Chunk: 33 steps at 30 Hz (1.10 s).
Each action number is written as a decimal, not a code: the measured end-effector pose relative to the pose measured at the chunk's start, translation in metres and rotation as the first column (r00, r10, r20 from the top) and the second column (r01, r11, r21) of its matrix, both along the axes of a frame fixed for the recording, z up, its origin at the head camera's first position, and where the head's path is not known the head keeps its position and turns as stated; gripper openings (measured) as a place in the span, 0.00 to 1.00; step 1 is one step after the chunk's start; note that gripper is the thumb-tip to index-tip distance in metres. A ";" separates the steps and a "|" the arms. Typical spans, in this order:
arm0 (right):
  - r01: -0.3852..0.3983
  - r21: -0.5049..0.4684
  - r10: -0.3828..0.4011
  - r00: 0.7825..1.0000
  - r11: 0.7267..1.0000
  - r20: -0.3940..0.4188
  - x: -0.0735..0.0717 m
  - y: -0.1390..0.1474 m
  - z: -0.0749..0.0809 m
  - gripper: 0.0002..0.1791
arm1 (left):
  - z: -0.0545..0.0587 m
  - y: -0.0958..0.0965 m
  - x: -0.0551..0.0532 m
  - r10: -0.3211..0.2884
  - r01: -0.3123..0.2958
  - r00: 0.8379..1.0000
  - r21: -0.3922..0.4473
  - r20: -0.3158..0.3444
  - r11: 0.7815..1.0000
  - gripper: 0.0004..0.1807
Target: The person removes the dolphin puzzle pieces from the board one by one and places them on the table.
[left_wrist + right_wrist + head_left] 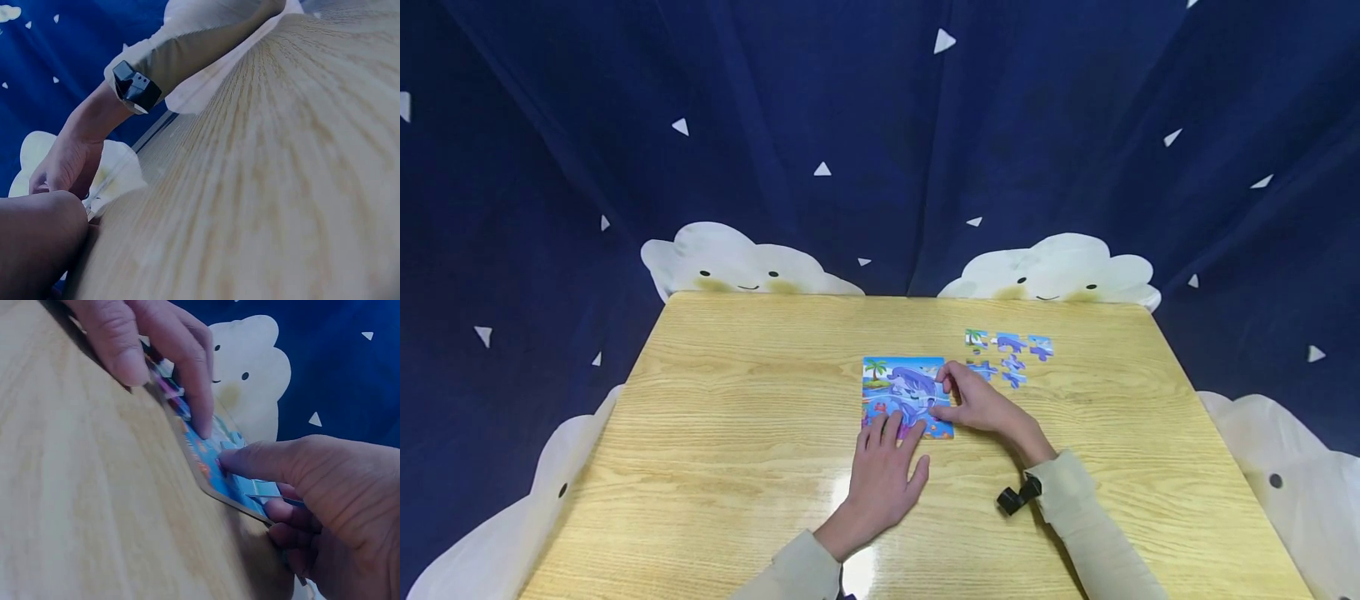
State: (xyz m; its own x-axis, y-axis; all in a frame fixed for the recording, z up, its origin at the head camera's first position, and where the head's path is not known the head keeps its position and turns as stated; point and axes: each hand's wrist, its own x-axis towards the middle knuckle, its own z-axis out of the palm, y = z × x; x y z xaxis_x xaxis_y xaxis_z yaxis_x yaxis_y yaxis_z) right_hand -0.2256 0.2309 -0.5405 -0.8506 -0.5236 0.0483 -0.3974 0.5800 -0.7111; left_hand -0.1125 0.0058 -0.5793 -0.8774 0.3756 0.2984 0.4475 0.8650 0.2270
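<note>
A square jigsaw puzzle [904, 385] with a dolphin, a palm tree and a blue sea lies on the wooden table. My left hand [883, 479] rests its outstretched fingertips on the puzzle's lower edge. At the puzzle's right side, my right hand [987, 406] has its thumb and fingers curled. From the right wrist, a light blue puzzle piece [265, 489] shows between that thumb and the fingers, low over the board; its far part is hidden. The left wrist view catches only part of the left hand [40, 240], with the right hand [67, 164] behind it.
Several loose puzzle pieces [1011, 342] lie on the table [737, 400] behind and right of the puzzle. A dark blue curtain [880, 100] with white triangles and clouds hangs around the table's edges. A small black device [1019, 496] is strapped at the right wrist.
</note>
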 end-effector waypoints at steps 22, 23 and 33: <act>0.126 0.028 -0.123 0.989 0.992 -0.086 0.006 -0.018 0.000 0.17 | 0.000 0.000 -0.001 -0.009 0.009 1.000 0.026 0.002 1.000 0.29; 0.119 0.036 -0.115 0.989 0.992 -0.087 0.006 -0.018 0.001 0.17 | 0.001 0.000 -0.001 -0.010 0.009 1.000 0.026 0.007 1.000 0.29; 0.028 0.043 -0.023 0.993 0.999 -0.113 0.006 -0.006 0.000 0.23 | 0.000 -0.001 -0.001 -0.009 0.009 1.000 0.022 0.004 1.000 0.29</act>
